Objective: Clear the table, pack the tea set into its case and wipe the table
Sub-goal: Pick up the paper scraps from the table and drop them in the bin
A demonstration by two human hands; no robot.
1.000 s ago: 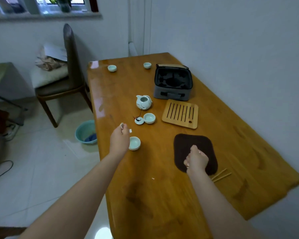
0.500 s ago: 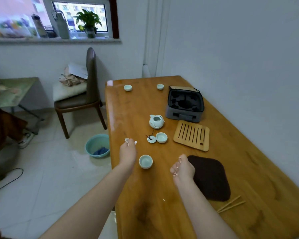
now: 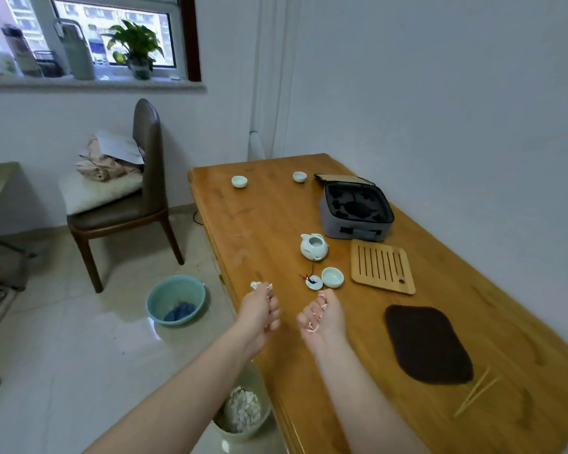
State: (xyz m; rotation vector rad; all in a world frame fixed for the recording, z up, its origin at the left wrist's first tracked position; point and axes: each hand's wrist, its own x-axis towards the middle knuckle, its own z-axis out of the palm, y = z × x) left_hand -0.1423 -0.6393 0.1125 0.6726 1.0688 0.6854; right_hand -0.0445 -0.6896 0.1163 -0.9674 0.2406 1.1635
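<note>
Both hands hover over the near left part of the wooden table [image 3: 263,231]. The left hand [image 3: 259,311] is clenched round white scraps [image 3: 259,285] that poke out above its fingers. The right hand [image 3: 323,317], just beside it, is curled round more white scraps.

Just beyond them a small lid [image 3: 313,282] with a red cord lies beside a teacup [image 3: 332,277], with the lidless teapot [image 3: 313,247] a little farther. The grey case [image 3: 356,213] stands open to the far right. The bamboo tray [image 3: 381,267] lies just on its near side, and a dark mat [image 3: 427,344] nearer still.

A far-left cup [image 3: 239,181] and a far-right cup [image 3: 299,176] sit at the table's far end. Below the near left edge, a waste bin [image 3: 243,407] holds pale scraps.
</note>
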